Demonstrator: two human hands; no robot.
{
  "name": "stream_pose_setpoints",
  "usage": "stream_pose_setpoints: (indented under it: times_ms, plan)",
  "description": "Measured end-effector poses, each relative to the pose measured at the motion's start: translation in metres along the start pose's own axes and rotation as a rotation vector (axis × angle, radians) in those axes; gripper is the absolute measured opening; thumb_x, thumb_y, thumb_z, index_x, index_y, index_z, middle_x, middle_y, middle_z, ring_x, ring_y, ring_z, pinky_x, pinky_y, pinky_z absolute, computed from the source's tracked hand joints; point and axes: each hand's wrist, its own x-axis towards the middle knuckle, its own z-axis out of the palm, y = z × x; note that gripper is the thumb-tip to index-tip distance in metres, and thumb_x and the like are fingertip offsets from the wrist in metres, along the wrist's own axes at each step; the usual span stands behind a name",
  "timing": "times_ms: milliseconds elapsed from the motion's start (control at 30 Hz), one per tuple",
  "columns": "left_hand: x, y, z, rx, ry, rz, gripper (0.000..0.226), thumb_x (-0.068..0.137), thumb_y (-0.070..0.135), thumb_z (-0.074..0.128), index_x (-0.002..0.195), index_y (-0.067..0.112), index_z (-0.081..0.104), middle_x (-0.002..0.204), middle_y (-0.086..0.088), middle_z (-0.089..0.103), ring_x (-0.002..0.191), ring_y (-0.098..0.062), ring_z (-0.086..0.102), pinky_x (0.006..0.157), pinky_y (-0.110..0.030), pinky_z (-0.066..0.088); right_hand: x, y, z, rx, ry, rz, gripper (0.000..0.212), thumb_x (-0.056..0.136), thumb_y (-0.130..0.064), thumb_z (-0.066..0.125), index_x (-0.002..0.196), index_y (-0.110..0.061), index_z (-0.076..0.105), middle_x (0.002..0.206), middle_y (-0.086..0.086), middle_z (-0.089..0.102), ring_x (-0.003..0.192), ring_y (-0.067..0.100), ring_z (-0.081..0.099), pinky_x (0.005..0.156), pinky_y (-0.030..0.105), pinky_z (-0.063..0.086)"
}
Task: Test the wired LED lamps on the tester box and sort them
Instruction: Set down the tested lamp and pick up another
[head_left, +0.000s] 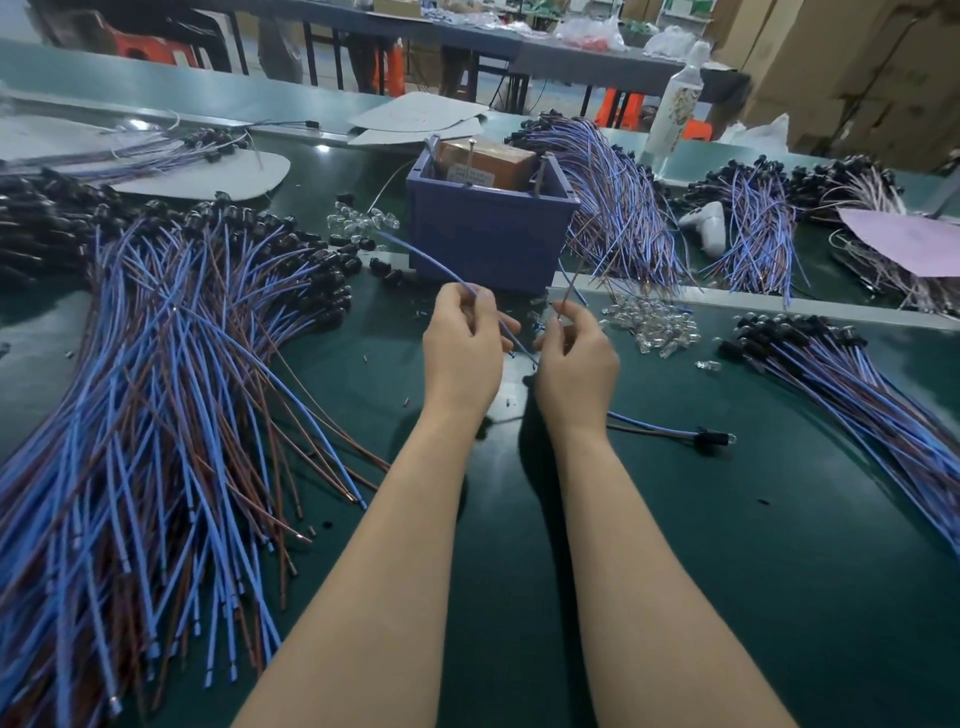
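We see our left hand (462, 353) pinching a thin blue wire (441, 270) and our right hand (574, 364) pinching a thin brown wire (571, 278), fingers closed, just before the blue plastic tester box (488, 244) on the dark green tabletop (727, 545).

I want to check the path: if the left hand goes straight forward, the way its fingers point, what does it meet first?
Most likely the blue tester box: the left hand holds a blue wire right before its front wall, though depth is unclear.
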Motion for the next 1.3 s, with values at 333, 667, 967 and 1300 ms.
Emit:
stream_pose_setpoints:
  times_ms: [333, 667, 967, 1300]
  plan:
    - [-0.002, -0.002, -0.005, 0.309, 0.03, 0.083, 0.048, 0.1, 0.014, 0.038, 0.146, 0.025, 0.031, 0.069, -0.002, 0.067, 0.056, -0.009, 0.055, 0.067, -0.029, 0.05, 0.002, 0.004, 0.004, -0.024, -0.079, -0.029, 0.041, 0.094, -0.013, 0.048, 0.135, -0.02, 0.049, 0.099, 0.009, 0.07, 0.092, 0.027, 0.061, 0.076, 0.022, 0.036]
    - [0.003, -0.01, 0.0, 0.225, 0.026, -0.047, 0.048, 0.099, 0.011, 0.039, 0.146, 0.014, 0.031, 0.08, -0.002, 0.066, 0.064, 0.0, 0.054, 0.071, -0.017, 0.044, 0.005, 0.002, 0.005, -0.08, -0.105, -0.054, 0.047, 0.095, -0.01, 0.042, 0.141, -0.019, 0.041, 0.106, 0.012, 0.066, 0.095, 0.028, 0.058, 0.071, 0.022, 0.032]
    - [0.015, -0.013, 0.014, 0.294, 0.059, 0.056, 0.057, 0.099, 0.008, 0.037, 0.151, 0.017, 0.016, 0.09, -0.01, 0.067, 0.082, -0.025, 0.059, 0.08, -0.028, 0.044, 0.012, -0.001, 0.015, -0.094, -0.086, -0.036, 0.045, 0.095, -0.009, 0.043, 0.139, -0.018, 0.043, 0.111, 0.01, 0.066, 0.1, 0.028, 0.058, 0.07, 0.021, 0.029]
    - [0.019, -0.025, 0.015, 0.268, 0.06, 0.113, 0.047, 0.098, 0.007, 0.04, 0.145, 0.013, 0.036, 0.08, -0.002, 0.063, 0.069, -0.009, 0.054, 0.071, -0.01, 0.037, 0.008, -0.005, 0.015, -0.089, -0.1, -0.072, 0.045, 0.093, -0.008, 0.045, 0.136, -0.02, 0.048, 0.119, 0.006, 0.065, 0.105, 0.025, 0.059, 0.085, 0.027, 0.04]
